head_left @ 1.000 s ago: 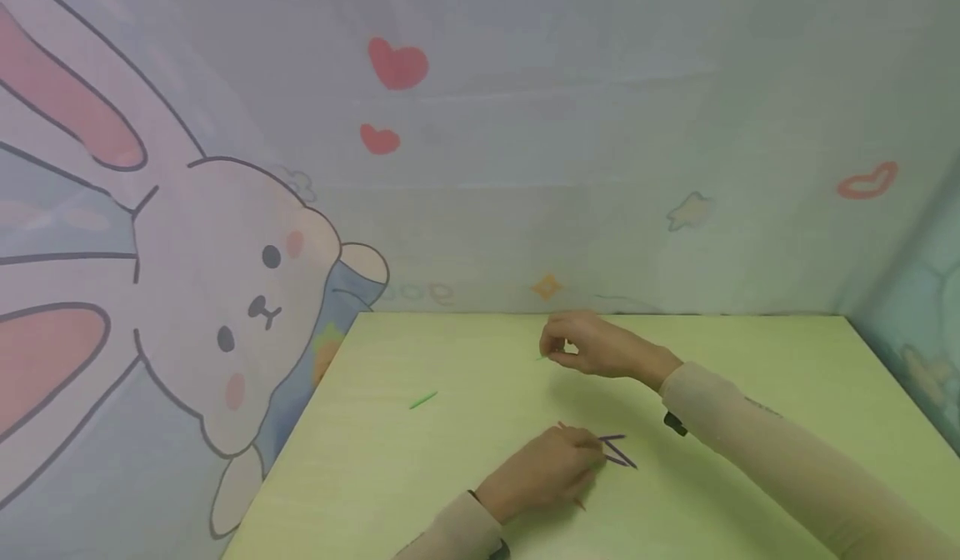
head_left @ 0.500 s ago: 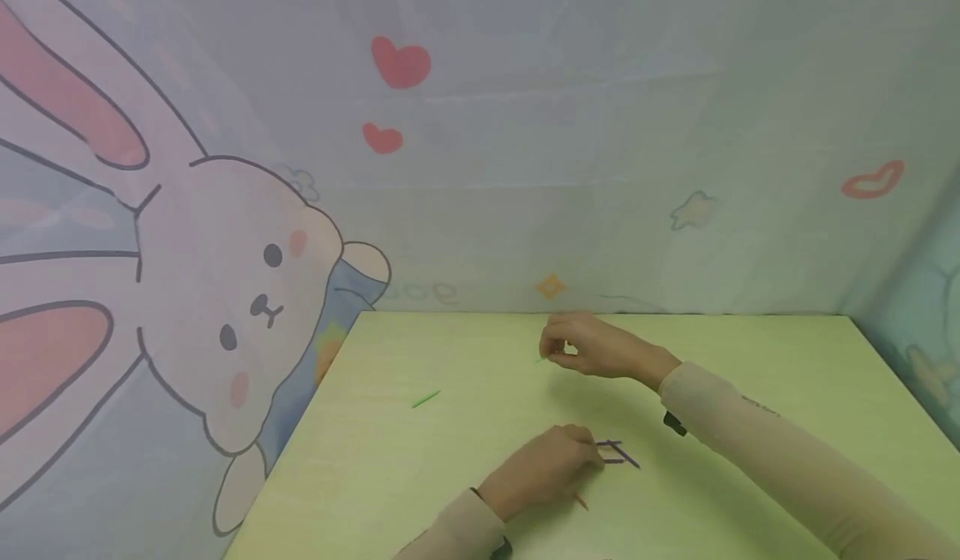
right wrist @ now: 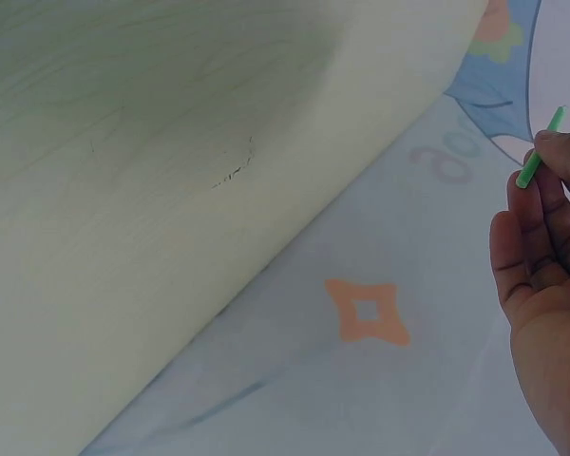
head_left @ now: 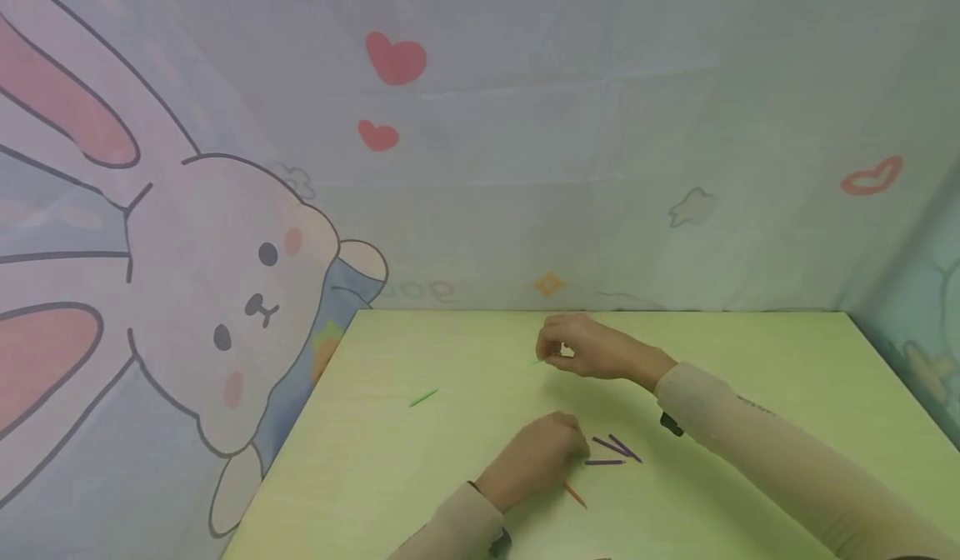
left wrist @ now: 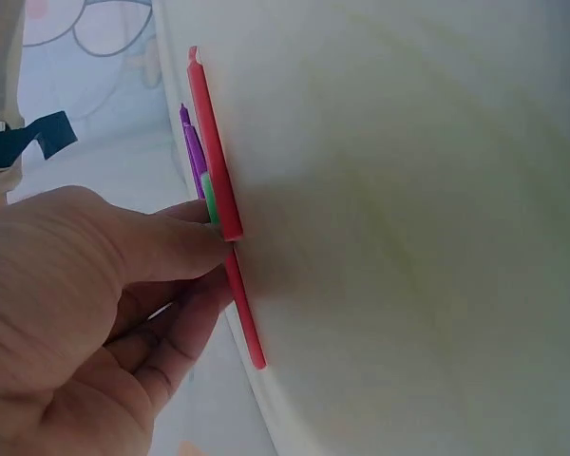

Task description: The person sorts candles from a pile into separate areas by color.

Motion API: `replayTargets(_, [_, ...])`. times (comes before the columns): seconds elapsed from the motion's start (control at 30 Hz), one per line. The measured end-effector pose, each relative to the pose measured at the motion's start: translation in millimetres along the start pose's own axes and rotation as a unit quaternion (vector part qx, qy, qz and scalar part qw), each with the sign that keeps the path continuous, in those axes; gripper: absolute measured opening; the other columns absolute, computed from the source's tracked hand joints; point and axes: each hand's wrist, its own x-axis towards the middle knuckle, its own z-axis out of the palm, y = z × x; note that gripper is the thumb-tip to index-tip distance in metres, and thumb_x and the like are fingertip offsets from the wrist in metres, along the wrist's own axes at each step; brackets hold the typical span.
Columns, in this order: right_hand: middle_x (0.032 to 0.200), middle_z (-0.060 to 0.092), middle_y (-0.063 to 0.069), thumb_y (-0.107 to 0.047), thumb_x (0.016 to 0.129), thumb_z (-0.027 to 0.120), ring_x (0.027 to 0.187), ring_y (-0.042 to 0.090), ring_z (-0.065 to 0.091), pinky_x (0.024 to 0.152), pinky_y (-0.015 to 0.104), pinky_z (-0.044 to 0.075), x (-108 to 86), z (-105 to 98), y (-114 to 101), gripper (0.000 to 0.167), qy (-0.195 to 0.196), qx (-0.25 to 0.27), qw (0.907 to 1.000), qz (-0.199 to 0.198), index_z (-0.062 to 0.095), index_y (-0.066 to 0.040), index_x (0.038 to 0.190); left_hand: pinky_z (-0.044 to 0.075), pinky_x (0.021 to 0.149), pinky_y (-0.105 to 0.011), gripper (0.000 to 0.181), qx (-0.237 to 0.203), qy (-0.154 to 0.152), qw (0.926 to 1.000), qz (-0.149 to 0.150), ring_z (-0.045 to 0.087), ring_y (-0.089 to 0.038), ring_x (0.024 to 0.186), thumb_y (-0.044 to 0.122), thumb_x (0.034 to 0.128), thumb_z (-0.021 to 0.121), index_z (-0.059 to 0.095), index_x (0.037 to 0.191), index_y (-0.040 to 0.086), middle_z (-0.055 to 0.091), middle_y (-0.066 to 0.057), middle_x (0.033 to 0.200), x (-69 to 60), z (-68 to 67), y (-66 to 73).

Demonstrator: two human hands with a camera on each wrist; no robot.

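Red stick (left wrist: 217, 152), pinched near one end between thumb and fingers of the left hand (left wrist: 85, 294). Behind it, seemingly bunched in the same grip, a bit of green stick (left wrist: 209, 197) and a purple stick (left wrist: 194, 160); poking out past the fingertips, a thinner red length (left wrist: 248, 313), perhaps separate. Hands well apart: left nearer the wearer, right hand (head_left: 592, 347) farther out, with a light green stick (right wrist: 529, 173) pinched between thumb and fingers. Just right of the left hand, three purple sticks (head_left: 604, 462) loose on the table (head_left: 750, 343); on its near side, an orange stick (head_left: 575, 495), contact unclear. Well left of both hands, another green stick (head_left: 423, 397). Beyond the hands, a rabbit-print backdrop (head_left: 525, 210).

Progress, as a judgement: partway, with sticks in both hands, at least four lying unheld, and no finished arrangement evident; gathering or laying down, impossible to tell. Hidden from the head camera: the left hand's bunch, plain in the left wrist view. Only a tip of the light green stick visible from the head; nearly all of it in the right wrist view. Loose sticks identifiable only from the head.
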Motion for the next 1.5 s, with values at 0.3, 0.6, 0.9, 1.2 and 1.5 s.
replayTargets(0.3, [0.106, 0.074, 0.001, -0.004, 0.105, 0.076, 0.095, 0.009, 0.069, 0.085, 0.041, 0.066, 7.2, 4, 2, 0.014, -0.001, 0.018, 0.9998, -0.01, 0.077, -0.018, 0.105, 0.054, 0.089, -0.013, 0.021, -0.018, -0.014, 0.9997, 0.002, 0.068, -0.002, 0.09, 0.002, 0.092, 0.087, 0.089, 0.096, 0.022, 0.075, 0.014, 0.091, -2.7, 3.1, -6.5])
replayTargets(0.6, [0.105, 0.072, -0.005, -0.004, 0.104, 0.077, 0.095, 0.007, 0.068, 0.085, 0.035, 0.065, 22.5, 11, 3, 0.015, -0.023, 0.001, 0.9996, -0.013, 0.076, -0.019, 0.105, 0.051, 0.088, -0.011, 0.021, -0.032, -0.001, 0.9989, 0.036, 0.061, 0.002, 0.083, 0.005, 0.083, 0.091, 0.086, 0.095, 0.021, 0.072, 0.014, 0.087, -8.2, 3.2, -7.0])
replayTargets(0.9, [0.103, 0.071, -0.005, -0.003, 0.105, 0.075, 0.096, 0.009, 0.067, 0.087, 0.031, 0.063, 47.1, 23, 0, 0.015, -0.047, -0.002, 0.9981, -0.04, 0.075, -0.018, 0.102, 0.049, 0.082, -0.009, 0.021, -0.032, -0.019, 0.999, 0.023, 0.061, 0.002, 0.085, 0.006, 0.0842, 0.087, 0.086, 0.097, 0.022, 0.07, 0.015, 0.089, -10.1, 2.6, -6.1])
replayTargets(1.2, [0.102, 0.07, -0.005, -0.002, 0.105, 0.074, 0.097, 0.008, 0.065, 0.091, 0.035, 0.062, 71.2, 47, 0, 0.018, -0.071, 0.013, 0.996, -0.051, 0.072, -0.019, 0.101, 0.049, 0.085, -0.01, 0.021, -0.047, -0.037, 0.998, 0.018, 0.062, 0.003, 0.087, 0.005, 0.0865, 0.086, 0.085, 0.099, 0.022, 0.072, 0.014, 0.092, -9.1, 5.3, -6.0])
replayTargets(1.5, [0.102, 0.069, -0.006, -0.004, 0.107, 0.073, 0.098, 0.009, 0.065, 0.091, 0.026, 0.058, 90.0, 68, 0, 0.009, -0.105, 0.023, 0.9923, -0.062, 0.075, -0.012, 0.103, 0.049, 0.087, -0.008, 0.019, -0.044, -0.029, 0.9983, 0.023, 0.065, 0.004, 0.089, 0.005, 0.089, 0.084, 0.086, 0.099, 0.022, 0.074, 0.015, 0.094, -11.9, 4.5, -6.5])
